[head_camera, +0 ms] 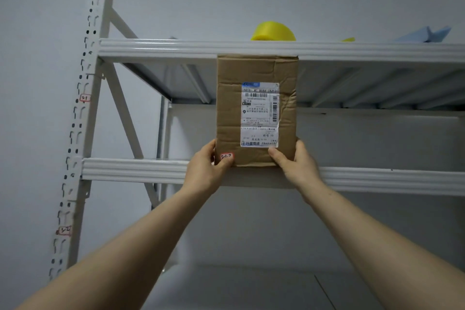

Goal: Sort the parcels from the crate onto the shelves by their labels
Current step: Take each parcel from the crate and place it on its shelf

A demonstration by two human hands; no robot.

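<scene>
Cardboard parcel [254,70] stands upright above both raised hands, the left hand [203,171] pinching one lower corner just under a small red-edged sticker [227,156], the right hand [297,166] gripping the opposite corner, a white shelf beam [125,171] behind both.

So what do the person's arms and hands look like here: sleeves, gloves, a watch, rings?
Both are bare. The left hand and right hand wear no gloves, and no ring shows on the visible fingers. Both forearms run uncovered to the frame's bottom edge: no sleeve, watch or bracelet in view.
</scene>
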